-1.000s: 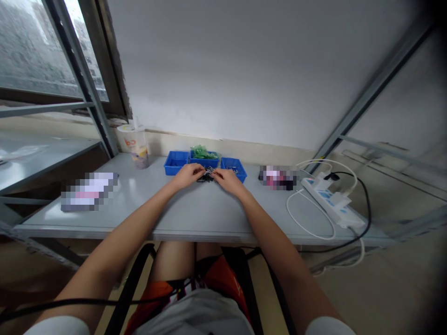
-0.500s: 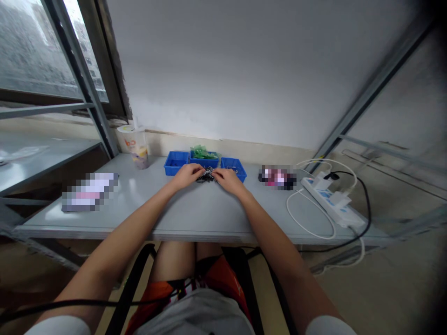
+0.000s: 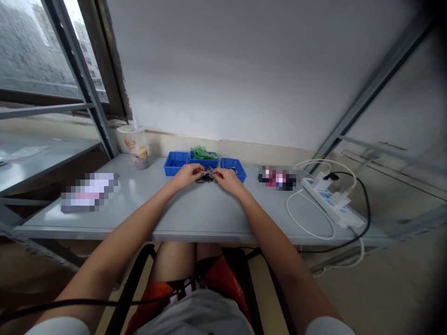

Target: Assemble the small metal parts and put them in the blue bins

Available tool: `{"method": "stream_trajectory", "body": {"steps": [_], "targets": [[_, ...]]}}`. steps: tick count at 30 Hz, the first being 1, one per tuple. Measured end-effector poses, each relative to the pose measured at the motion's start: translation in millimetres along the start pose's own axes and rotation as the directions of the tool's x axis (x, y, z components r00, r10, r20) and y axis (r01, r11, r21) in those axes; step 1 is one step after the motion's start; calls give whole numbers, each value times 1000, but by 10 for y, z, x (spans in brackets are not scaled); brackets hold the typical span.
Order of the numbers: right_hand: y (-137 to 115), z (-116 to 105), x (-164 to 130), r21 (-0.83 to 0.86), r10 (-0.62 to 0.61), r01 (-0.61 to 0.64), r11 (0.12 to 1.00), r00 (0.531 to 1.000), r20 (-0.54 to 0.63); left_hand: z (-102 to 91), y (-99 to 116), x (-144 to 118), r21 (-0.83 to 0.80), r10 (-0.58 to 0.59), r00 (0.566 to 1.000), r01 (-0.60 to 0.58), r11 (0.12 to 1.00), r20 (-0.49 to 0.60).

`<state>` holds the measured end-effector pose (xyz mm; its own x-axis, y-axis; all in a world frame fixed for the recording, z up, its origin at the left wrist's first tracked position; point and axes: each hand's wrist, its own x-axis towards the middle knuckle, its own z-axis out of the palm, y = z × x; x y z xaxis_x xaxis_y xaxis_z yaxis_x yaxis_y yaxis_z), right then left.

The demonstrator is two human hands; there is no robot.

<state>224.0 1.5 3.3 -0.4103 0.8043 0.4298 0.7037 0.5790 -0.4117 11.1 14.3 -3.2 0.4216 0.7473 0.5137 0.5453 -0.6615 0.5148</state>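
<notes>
A small heap of dark metal clips (image 3: 207,176) lies on the grey table (image 3: 195,209), just in front of three blue bins (image 3: 176,163). The left hand (image 3: 188,174) and right hand (image 3: 226,178) meet over the heap, their fingers curled onto the clips; whether they pinch one is too small to tell. The middle bin holds green pieces (image 3: 202,152). A plastic cup (image 3: 134,145) stands to the left, a white power strip (image 3: 331,201) with cables to the right.
</notes>
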Motion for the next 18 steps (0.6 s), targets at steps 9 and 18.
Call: {"method": "stream_trajectory", "body": {"steps": [9, 18], "targets": [[5, -10, -16, 3, -30, 30, 1000, 1000, -8, -38, 76, -10, 52, -3, 1000, 2, 999, 23], [-12, -10, -16, 27, -51, 51, 998, 999, 10, -39, 125, -24, 88, -19, 999, 16, 996, 43]]}}
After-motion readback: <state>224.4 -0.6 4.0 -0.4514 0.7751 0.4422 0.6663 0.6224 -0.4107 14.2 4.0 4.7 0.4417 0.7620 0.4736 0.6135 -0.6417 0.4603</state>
